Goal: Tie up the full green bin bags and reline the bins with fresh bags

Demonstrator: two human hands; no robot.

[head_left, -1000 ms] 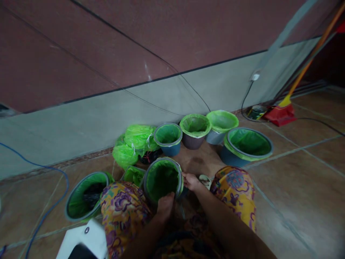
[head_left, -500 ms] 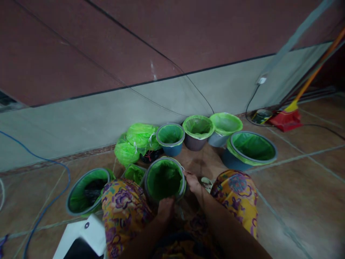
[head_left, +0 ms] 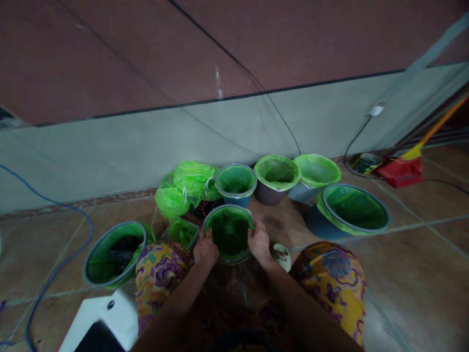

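Observation:
A round bin (head_left: 230,207) lined with a green bag stands on the floor between my knees. My left hand (head_left: 205,250) grips its left rim, with the fingers over the edge. On the opposite side, my right hand (head_left: 259,240) holds the right rim and liner, its fingertips inside. The bin's interior is dark, and I see nothing clearly in it. Close to my left hand is a small rectangular container (head_left: 183,221) with green plastic inside. Behind the bin are knotted green bags (head_left: 194,177) and a black bag (head_left: 207,208) with a red tie.
Green-lined bins stand along the wall: blue (head_left: 237,200), brown (head_left: 269,195) and grey (head_left: 305,192). A wide bin (head_left: 322,222) is at right, another (head_left: 86,266) at left. A blue hose (head_left: 90,226) lies left; a red dustpan (head_left: 402,171) and can (head_left: 365,163) sit far right.
My left hand has moved from the bin's near edge to its left rim. My right hand has shifted along the right rim, its fingers now over the edge. The view has shifted slightly.

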